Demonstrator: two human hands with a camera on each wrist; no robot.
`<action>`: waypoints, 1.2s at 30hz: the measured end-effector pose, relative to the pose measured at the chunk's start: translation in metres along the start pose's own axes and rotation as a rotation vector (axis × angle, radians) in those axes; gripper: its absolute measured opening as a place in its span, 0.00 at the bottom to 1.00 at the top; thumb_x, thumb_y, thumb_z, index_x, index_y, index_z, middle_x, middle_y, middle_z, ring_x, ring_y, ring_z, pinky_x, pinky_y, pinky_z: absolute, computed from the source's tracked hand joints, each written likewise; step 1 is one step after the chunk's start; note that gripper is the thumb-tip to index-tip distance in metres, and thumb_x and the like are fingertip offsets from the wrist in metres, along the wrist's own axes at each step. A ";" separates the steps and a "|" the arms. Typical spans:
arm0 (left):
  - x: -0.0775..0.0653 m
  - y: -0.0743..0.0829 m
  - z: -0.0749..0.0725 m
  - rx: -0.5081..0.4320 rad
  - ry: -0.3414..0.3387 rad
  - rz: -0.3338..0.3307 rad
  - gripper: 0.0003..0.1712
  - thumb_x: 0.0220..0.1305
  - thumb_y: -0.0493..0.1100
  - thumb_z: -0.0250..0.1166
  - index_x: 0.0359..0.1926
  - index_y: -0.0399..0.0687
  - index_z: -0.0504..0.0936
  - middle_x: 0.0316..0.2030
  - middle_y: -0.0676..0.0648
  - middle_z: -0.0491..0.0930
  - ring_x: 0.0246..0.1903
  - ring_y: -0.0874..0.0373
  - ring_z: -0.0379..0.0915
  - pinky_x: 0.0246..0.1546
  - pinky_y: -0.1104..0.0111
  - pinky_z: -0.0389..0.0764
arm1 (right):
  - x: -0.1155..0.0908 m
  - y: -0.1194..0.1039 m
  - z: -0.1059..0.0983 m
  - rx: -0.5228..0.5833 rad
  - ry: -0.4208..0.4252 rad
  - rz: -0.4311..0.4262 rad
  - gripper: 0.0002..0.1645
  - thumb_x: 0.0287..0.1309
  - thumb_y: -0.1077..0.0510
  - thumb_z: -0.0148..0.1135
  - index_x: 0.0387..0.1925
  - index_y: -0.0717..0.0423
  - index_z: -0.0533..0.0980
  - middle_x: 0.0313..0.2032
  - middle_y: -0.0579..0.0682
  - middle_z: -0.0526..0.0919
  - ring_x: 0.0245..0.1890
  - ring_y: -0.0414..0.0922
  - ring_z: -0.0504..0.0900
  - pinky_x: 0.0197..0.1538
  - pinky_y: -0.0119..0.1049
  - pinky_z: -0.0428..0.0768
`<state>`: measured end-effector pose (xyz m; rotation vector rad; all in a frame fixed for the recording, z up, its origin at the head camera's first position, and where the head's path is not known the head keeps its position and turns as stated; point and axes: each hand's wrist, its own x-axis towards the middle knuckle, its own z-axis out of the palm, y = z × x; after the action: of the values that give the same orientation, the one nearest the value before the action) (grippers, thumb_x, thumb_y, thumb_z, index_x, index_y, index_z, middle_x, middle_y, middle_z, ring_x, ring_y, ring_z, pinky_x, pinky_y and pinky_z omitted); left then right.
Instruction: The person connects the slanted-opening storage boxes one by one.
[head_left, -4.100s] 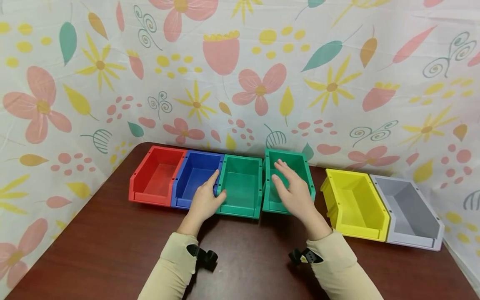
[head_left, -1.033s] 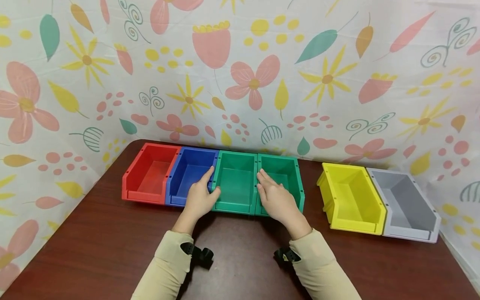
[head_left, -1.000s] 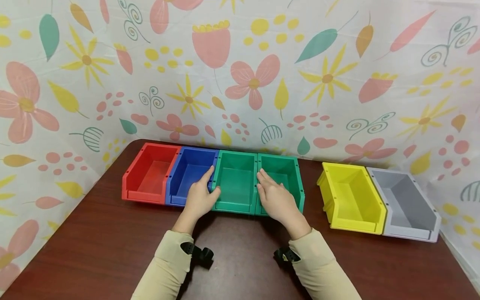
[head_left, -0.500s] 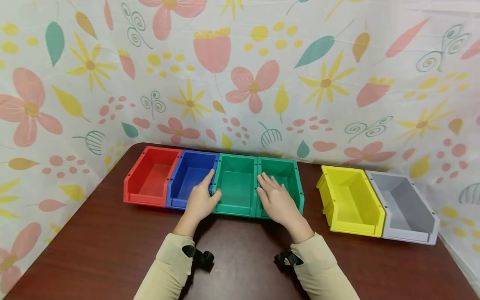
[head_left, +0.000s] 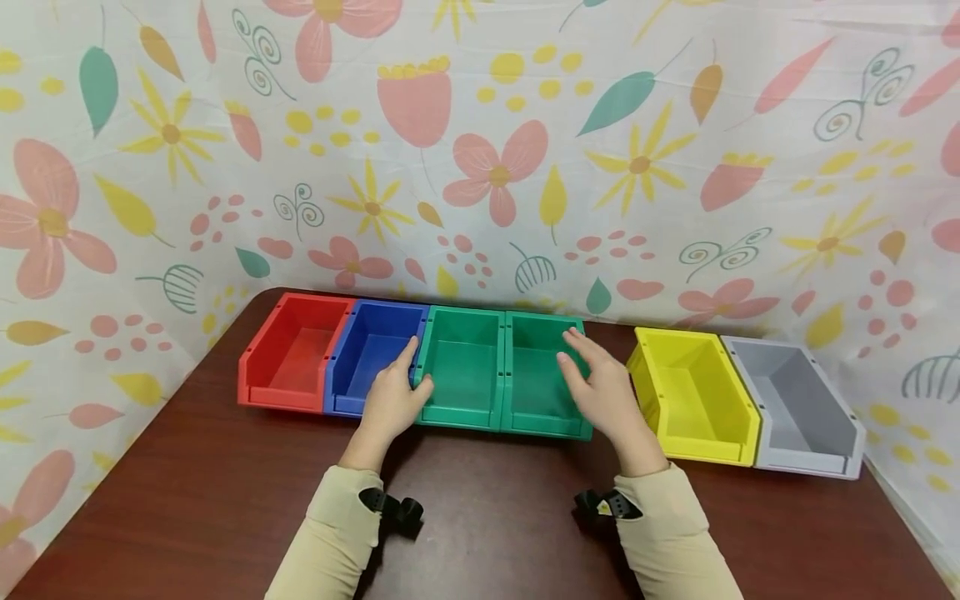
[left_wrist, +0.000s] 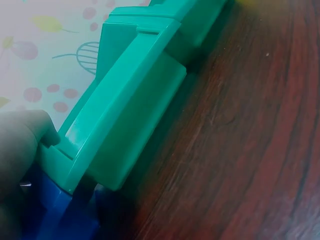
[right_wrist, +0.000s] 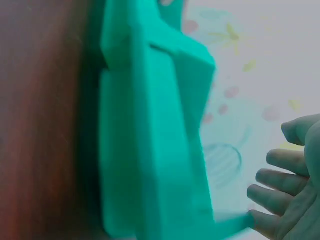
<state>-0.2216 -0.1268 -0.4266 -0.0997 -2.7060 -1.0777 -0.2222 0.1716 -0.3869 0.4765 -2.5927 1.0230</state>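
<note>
Two green storage bins stand side by side in the head view. My left hand [head_left: 393, 398] straddles the joined walls of the blue bin [head_left: 372, 358] and the left green bin [head_left: 463, 367], pinching them between thumb and fingers. In the left wrist view the thumb [left_wrist: 25, 137] bends over the green bin's front corner, beside the blue one. My right hand [head_left: 603, 392] is over the right wall of the right green bin [head_left: 542, 379], fingers extended and holding nothing. In the right wrist view its fingers [right_wrist: 275, 200] are spread, close to the bin's edge.
A red bin [head_left: 296, 358] adjoins the blue one at the left end of the row. A yellow bin [head_left: 697, 392] and a grey bin [head_left: 806, 400] stand together at the right, a gap away. Behind the brown table [head_left: 480, 517] hangs a flower-patterned cloth [head_left: 510, 83].
Since about four seconds ago, the right green bin has moved left against the other green bin. My right hand has just shifted right, from over that bin's inside to its right wall.
</note>
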 end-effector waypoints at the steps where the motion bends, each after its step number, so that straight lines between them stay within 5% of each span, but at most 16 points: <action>1: 0.000 -0.001 0.000 -0.001 -0.002 -0.003 0.39 0.59 0.45 0.59 0.71 0.47 0.60 0.61 0.36 0.72 0.53 0.40 0.75 0.46 0.48 0.78 | 0.000 0.002 -0.004 -0.005 0.021 0.010 0.28 0.68 0.50 0.50 0.64 0.60 0.68 0.65 0.60 0.68 0.65 0.59 0.67 0.61 0.57 0.69; 8: 0.001 -0.004 -0.004 -0.007 -0.001 -0.007 0.38 0.59 0.46 0.59 0.71 0.47 0.60 0.61 0.36 0.71 0.53 0.41 0.75 0.45 0.49 0.78 | 0.000 0.023 -0.030 -0.043 0.093 0.122 0.30 0.69 0.48 0.49 0.64 0.63 0.67 0.64 0.62 0.68 0.63 0.61 0.67 0.62 0.58 0.67; 12: 0.001 -0.006 -0.007 -0.016 -0.002 -0.017 0.39 0.59 0.46 0.59 0.71 0.48 0.60 0.62 0.37 0.71 0.56 0.42 0.73 0.47 0.49 0.77 | -0.003 0.029 -0.042 -0.066 0.108 0.181 0.32 0.69 0.46 0.46 0.66 0.62 0.65 0.65 0.63 0.68 0.39 0.62 0.79 0.52 0.55 0.76; 18: 0.002 -0.008 -0.009 -0.012 -0.008 -0.029 0.39 0.59 0.46 0.59 0.71 0.48 0.60 0.62 0.38 0.70 0.53 0.44 0.75 0.43 0.52 0.77 | -0.010 0.038 -0.059 -0.130 0.106 0.250 0.33 0.69 0.46 0.45 0.66 0.63 0.64 0.63 0.66 0.68 0.26 0.57 0.79 0.49 0.56 0.75; 21: 0.003 -0.011 -0.010 -0.004 -0.009 -0.027 0.38 0.59 0.46 0.59 0.71 0.48 0.60 0.62 0.38 0.70 0.50 0.45 0.76 0.40 0.54 0.76 | -0.016 0.045 -0.066 -0.147 0.098 0.272 0.33 0.69 0.45 0.44 0.65 0.64 0.64 0.63 0.67 0.68 0.32 0.61 0.80 0.50 0.58 0.74; 24: 0.004 -0.012 -0.011 -0.005 -0.005 -0.020 0.38 0.59 0.45 0.59 0.71 0.48 0.60 0.62 0.37 0.71 0.45 0.45 0.77 0.38 0.56 0.75 | -0.022 0.053 -0.074 -0.167 0.102 0.279 0.33 0.69 0.46 0.44 0.65 0.66 0.64 0.62 0.69 0.68 0.57 0.68 0.69 0.58 0.64 0.66; 31: 0.004 -0.015 -0.016 -0.010 -0.001 -0.015 0.38 0.58 0.44 0.59 0.70 0.45 0.61 0.54 0.33 0.77 0.19 0.55 0.64 0.24 0.64 0.67 | -0.031 0.075 -0.089 -0.209 0.095 0.305 0.35 0.70 0.46 0.43 0.66 0.69 0.62 0.64 0.70 0.64 0.63 0.70 0.61 0.62 0.65 0.60; 36: 0.004 -0.019 -0.020 -0.025 0.004 -0.024 0.38 0.57 0.43 0.60 0.70 0.44 0.61 0.28 0.36 0.78 0.11 0.59 0.54 0.17 0.67 0.62 | -0.035 0.084 -0.097 -0.220 0.103 0.330 0.35 0.70 0.47 0.42 0.66 0.69 0.60 0.65 0.71 0.62 0.64 0.71 0.59 0.62 0.67 0.58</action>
<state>-0.2247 -0.1545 -0.4238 -0.0689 -2.6970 -1.1178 -0.2093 0.3039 -0.3834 -0.0600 -2.7013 0.8155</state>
